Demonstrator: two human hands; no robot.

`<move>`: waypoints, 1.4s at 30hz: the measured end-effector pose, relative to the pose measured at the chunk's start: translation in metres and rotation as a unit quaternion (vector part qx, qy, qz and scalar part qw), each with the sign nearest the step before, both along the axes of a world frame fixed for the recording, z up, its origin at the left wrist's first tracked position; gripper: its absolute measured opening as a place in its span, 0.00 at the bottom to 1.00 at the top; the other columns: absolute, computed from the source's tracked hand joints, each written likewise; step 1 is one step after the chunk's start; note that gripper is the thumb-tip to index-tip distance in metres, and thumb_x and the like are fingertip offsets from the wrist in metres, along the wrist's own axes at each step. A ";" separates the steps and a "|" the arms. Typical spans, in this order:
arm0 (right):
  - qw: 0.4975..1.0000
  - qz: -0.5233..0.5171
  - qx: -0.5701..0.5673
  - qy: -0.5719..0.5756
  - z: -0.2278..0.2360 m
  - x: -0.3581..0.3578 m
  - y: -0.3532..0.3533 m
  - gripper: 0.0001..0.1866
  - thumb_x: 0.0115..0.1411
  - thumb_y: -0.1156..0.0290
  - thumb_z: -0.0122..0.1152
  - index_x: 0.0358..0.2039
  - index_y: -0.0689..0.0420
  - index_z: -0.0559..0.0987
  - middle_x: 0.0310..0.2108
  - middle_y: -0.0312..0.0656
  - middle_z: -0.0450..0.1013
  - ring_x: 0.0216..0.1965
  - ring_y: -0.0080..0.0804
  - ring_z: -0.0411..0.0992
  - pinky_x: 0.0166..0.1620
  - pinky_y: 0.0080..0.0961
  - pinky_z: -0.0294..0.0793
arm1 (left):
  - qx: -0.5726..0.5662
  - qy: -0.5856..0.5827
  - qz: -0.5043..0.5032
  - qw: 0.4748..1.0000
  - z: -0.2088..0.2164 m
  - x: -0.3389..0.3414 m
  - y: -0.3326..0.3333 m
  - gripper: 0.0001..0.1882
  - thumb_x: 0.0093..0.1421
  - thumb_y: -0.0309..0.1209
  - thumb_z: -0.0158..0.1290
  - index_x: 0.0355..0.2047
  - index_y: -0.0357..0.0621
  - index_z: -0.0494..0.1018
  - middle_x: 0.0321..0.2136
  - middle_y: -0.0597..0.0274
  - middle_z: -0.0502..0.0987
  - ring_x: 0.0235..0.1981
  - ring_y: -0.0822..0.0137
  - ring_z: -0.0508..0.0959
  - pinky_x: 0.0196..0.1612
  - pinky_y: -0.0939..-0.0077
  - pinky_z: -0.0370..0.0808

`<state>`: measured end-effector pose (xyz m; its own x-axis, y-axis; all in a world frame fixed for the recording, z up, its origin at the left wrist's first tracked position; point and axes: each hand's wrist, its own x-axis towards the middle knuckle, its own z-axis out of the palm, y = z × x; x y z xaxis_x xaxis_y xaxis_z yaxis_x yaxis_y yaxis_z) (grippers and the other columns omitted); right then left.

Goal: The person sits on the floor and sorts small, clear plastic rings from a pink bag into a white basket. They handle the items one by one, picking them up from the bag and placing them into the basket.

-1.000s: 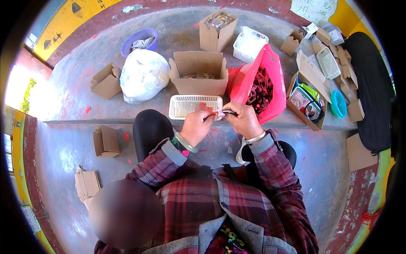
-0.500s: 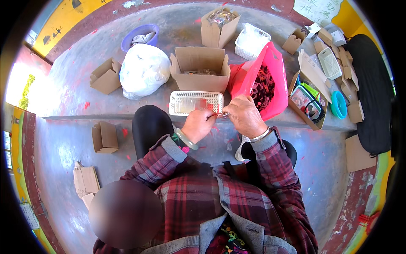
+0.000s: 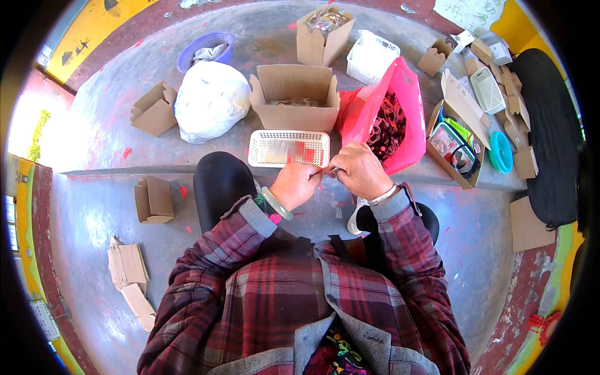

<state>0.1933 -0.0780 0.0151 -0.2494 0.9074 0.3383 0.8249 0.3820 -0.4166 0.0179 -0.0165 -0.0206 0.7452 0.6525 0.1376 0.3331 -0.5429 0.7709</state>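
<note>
My left hand (image 3: 292, 187) and my right hand (image 3: 364, 172) meet in front of me, fingertips close together. Both are closed in a pinch around something small and thin between them, too small to make out; a bit of dark red shows at the left fingertips. Just beyond the left hand is a white plastic basket (image 3: 252, 150) with clear and red flat pieces in it. Beside the right hand stands a bright pink bag (image 3: 409, 134), open, filled with dark red and black loops (image 3: 386, 128).
A cardboard box (image 3: 297, 117) with small packets stands behind the basket. To its left are a stuffed white plastic bag (image 3: 212, 103) and a purple basin (image 3: 185, 59). At right lie a box of odds and ends (image 3: 462, 178) and a turquoise basket (image 3: 494, 153). A step edge (image 3: 137, 171) crosses the floor.
My hands stay together; the right fingers have curled in more, and the small thing between the hands shows less. The view has shifted slightly.
</note>
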 end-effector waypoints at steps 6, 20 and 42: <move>0.999 0.012 -0.036 0.014 -0.014 0.001 0.001 0.06 0.40 0.76 0.53 0.23 0.57 0.75 0.21 0.43 0.70 0.27 0.43 0.67 0.31 0.35 0.65 | -0.030 0.040 -0.054 0.997 -0.002 0.000 0.003 0.11 0.53 0.31 0.47 0.35 0.45 0.75 0.26 0.48 0.74 0.29 0.53 0.76 0.34 0.70 0.72; 0.978 0.016 -0.141 0.151 -0.003 -0.005 -0.003 0.13 0.43 0.75 0.55 0.33 0.60 0.75 0.26 0.45 0.72 0.31 0.41 0.70 0.36 0.30 0.69 | -0.557 -0.141 0.026 0.818 -0.010 0.001 0.005 0.11 0.57 0.29 0.48 0.32 0.30 0.73 0.27 0.57 0.76 0.27 0.68 0.78 0.34 0.77 0.76; 0.991 -0.087 -0.078 0.058 -0.012 -0.022 -0.006 0.06 0.44 0.72 0.55 0.23 0.60 0.71 0.20 0.49 0.70 0.24 0.49 0.69 0.28 0.35 0.69 | -0.548 -0.149 0.070 0.820 -0.007 -0.001 0.005 0.11 0.54 0.24 0.48 0.36 0.30 0.73 0.29 0.59 0.76 0.30 0.70 0.76 0.33 0.81 0.74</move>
